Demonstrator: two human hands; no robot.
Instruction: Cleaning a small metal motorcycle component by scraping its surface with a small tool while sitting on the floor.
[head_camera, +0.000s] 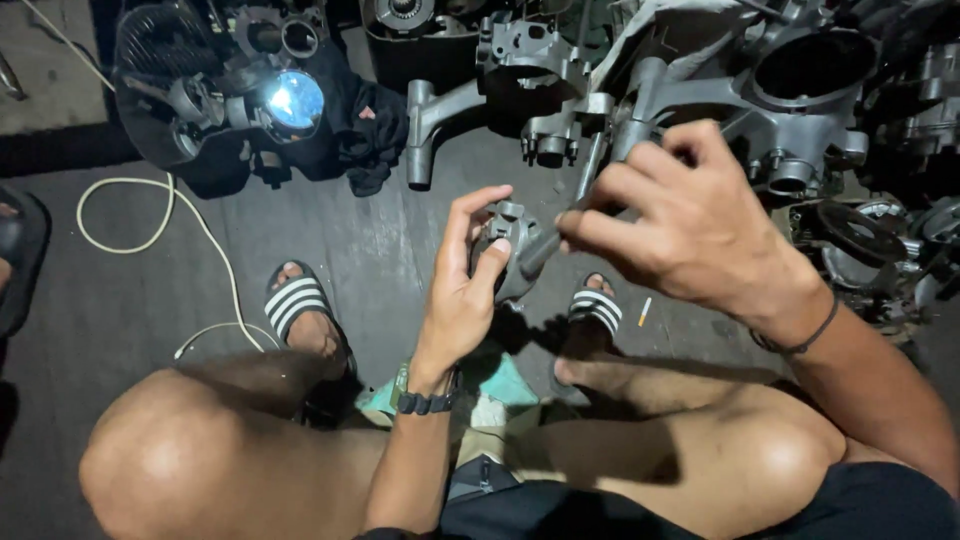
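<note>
My left hand (462, 290) grips a small grey metal casting (507, 240) from its left side, thumb on the front, fingers curled over the top. My right hand (690, 225) holds a thin dark tool (545, 250) by its shaft, its tip pressed against the casting's right side. Both hands hover above my bare knees, between my two feet in black-and-white striped sandals (298, 303). My left wrist carries a dark watch band; a thin cord bracelet circles the right wrist.
Large grey engine casings (790, 90) and brackets (440, 115) lie on the dark floor ahead. A headlamp assembly (292, 100) glows at the upper left beside black cloth. A white cable (150, 230) loops across the floor at left. A cigarette (645, 311) lies near my right foot.
</note>
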